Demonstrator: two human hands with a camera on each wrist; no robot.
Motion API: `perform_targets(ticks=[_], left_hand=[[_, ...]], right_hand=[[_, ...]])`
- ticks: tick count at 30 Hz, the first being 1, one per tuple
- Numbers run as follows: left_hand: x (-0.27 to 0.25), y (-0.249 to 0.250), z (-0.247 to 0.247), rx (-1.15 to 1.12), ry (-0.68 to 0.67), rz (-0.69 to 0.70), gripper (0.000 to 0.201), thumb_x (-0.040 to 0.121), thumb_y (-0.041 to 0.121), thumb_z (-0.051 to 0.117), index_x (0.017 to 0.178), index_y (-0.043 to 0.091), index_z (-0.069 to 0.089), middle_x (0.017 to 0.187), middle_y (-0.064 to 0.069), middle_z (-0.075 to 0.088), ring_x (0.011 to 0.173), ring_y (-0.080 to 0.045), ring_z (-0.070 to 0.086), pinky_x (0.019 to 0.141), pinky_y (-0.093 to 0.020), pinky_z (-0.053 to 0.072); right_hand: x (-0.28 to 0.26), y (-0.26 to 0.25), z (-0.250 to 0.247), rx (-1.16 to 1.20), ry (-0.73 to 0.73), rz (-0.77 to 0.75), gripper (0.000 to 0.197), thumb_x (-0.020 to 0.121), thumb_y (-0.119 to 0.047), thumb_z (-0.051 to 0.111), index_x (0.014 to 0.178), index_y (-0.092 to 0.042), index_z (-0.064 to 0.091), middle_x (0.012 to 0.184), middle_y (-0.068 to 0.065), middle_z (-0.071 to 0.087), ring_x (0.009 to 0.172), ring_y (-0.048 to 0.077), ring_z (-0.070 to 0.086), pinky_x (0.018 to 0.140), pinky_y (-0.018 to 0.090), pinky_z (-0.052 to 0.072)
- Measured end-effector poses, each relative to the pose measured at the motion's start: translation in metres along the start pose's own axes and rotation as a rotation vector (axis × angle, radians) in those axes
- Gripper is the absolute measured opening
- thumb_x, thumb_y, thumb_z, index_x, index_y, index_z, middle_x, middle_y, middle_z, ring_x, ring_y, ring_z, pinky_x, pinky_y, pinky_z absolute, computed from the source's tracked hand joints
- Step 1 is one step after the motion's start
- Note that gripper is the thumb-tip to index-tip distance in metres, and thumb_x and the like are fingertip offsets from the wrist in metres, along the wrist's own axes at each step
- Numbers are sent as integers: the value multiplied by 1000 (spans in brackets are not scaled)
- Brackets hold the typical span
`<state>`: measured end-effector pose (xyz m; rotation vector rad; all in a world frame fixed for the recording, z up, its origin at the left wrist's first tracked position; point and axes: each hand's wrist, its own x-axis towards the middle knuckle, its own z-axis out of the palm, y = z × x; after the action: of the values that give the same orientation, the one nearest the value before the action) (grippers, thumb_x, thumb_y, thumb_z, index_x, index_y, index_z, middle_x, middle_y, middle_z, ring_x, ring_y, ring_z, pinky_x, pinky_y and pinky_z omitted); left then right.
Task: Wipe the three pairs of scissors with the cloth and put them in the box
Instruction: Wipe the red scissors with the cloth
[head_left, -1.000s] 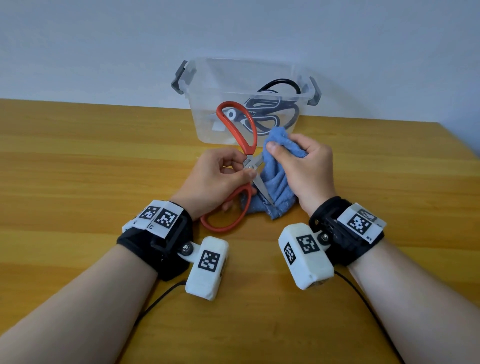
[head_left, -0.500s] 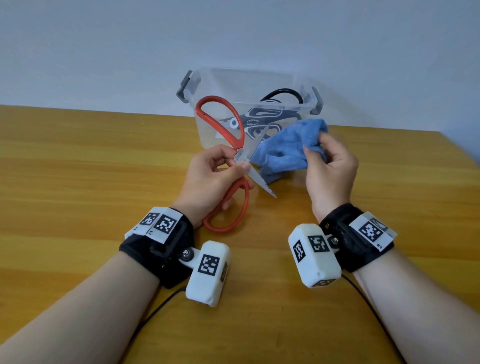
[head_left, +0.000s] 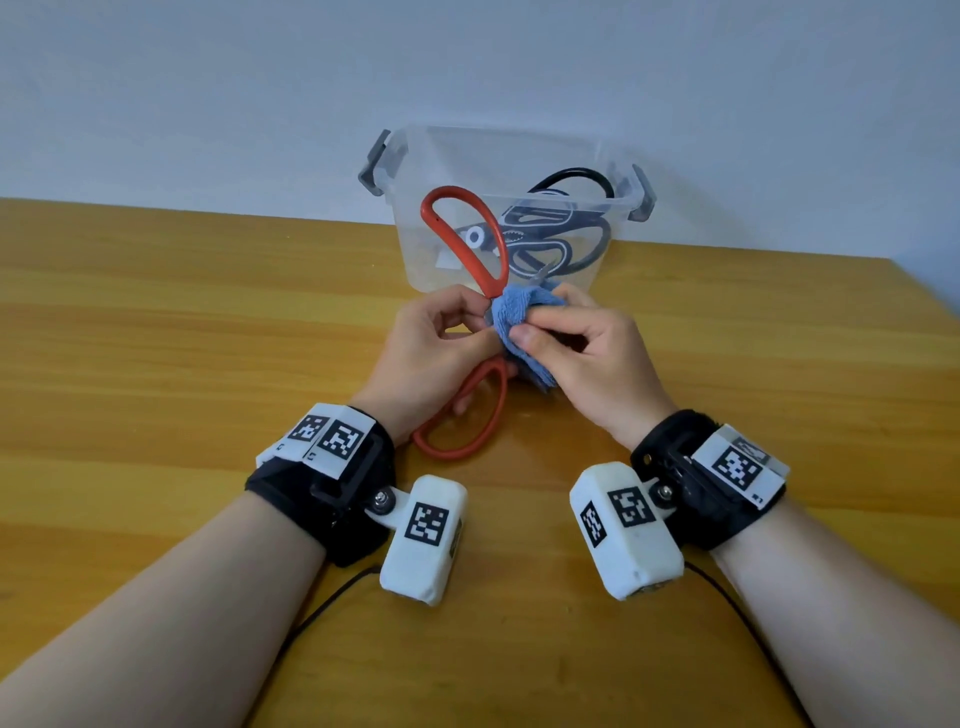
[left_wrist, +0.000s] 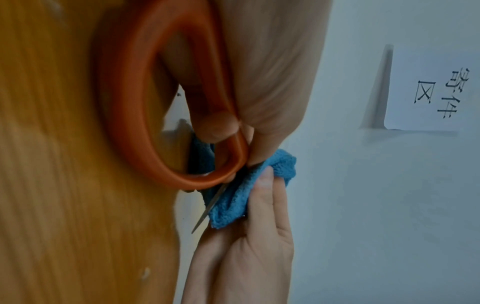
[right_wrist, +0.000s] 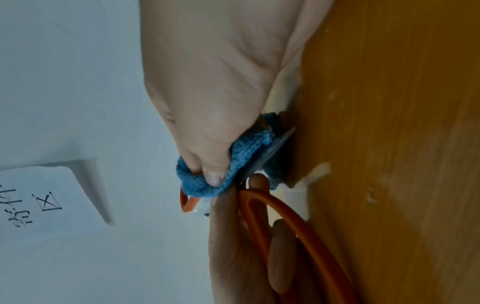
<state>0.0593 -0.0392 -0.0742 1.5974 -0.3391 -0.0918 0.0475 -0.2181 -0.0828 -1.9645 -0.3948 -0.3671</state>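
My left hand (head_left: 441, 343) grips the red-handled scissors (head_left: 462, 244) near the pivot, handles spread, one loop up in front of the box and one low by my wrist. My right hand (head_left: 582, 353) pinches the blue cloth (head_left: 524, 317) around the blades, just in front of the box. In the left wrist view the red scissors (left_wrist: 145, 123) show a bare blade tip poking out beside the cloth (left_wrist: 233, 197). The right wrist view shows my thumb pressing the cloth (right_wrist: 221, 174) onto the blade. The clear box (head_left: 415, 223) holds two dark-handled scissors (head_left: 550, 234).
The box stands at the back of the wooden table (head_left: 182, 338), close to a pale wall (head_left: 467, 78). Grey latch handles (head_left: 375, 166) stick out on both ends. Wrist camera cables (head_left: 322, 608) trail toward me over the table.
My right hand brought the cloth back from the right and closed it around the blades. The left hand kept its hold on the red scissors, tilting them slightly.
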Motion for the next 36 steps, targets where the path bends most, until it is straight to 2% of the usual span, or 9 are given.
perform_targets(ticks=[5, 10, 14, 19, 23, 26, 29, 32, 36], left_hand=[[-3, 3, 2, 42, -45, -15, 17, 97, 1, 66, 105, -12, 57, 94, -38, 63, 34, -10, 57, 30, -20, 35], [-3, 2, 2, 57, -44, -32, 14, 96, 4, 70, 96, -2, 56, 84, -24, 63, 44, -19, 67, 30, -22, 35], [-3, 3, 2, 92, -52, -57, 15, 96, 6, 69, 95, 1, 56, 82, -32, 69, 32, -14, 55, 30, -20, 34], [-1, 1, 1, 75, -9, -35, 19, 97, 9, 69, 88, 9, 53, 74, -21, 74, 28, -21, 43, 32, -21, 32], [-2, 2, 2, 23, 34, -13, 19, 97, 5, 68, 90, 6, 51, 94, -43, 59, 40, -15, 63, 30, -20, 34], [0, 0, 2, 17, 44, -7, 17, 96, 6, 69, 92, 6, 52, 85, -25, 61, 51, -34, 70, 31, -20, 35], [0, -2, 2, 12, 49, -1, 16, 96, 3, 68, 92, 2, 53, 73, -4, 60, 37, -22, 60, 31, -19, 33], [0, -1, 1, 19, 62, 3, 19, 96, 4, 69, 100, -8, 56, 75, -6, 62, 30, -13, 49, 31, -20, 34], [-2, 3, 1, 46, 4, 3, 12, 96, 8, 70, 99, -1, 62, 81, -18, 71, 31, -17, 47, 31, -22, 35]], right_hand=[[0, -3, -1, -36, 141, -7, 13, 89, -13, 75, 93, -24, 79, 87, -7, 70, 84, 2, 65, 72, 14, 48], [2, -2, 1, 0, 294, 63, 6, 90, -15, 75, 92, -14, 80, 80, -4, 72, 72, 1, 65, 65, 17, 50], [5, 4, -6, -20, 432, 107, 13, 92, -16, 70, 81, -12, 77, 69, 1, 68, 64, 8, 58, 59, 22, 47], [10, 20, -17, -13, 641, 204, 11, 92, -18, 65, 99, -12, 70, 106, 5, 65, 86, 5, 62, 78, 25, 54], [8, 13, -13, -79, 497, 102, 11, 90, -2, 62, 96, -9, 67, 109, 6, 53, 83, -9, 53, 73, 5, 39], [5, 10, -8, -25, 281, 8, 12, 85, 4, 63, 88, -5, 71, 102, 8, 55, 89, 8, 57, 79, 16, 44], [3, 4, -6, 90, 142, -72, 16, 83, 5, 60, 87, -4, 73, 105, 12, 61, 97, 19, 62, 84, 26, 50], [0, -1, -2, 120, 52, -84, 13, 90, -7, 66, 97, -13, 75, 108, 10, 65, 102, 14, 63, 90, 25, 49], [0, 0, 3, 52, 34, 5, 18, 90, -16, 75, 105, -26, 77, 102, 7, 69, 97, 13, 66, 85, 22, 52]])
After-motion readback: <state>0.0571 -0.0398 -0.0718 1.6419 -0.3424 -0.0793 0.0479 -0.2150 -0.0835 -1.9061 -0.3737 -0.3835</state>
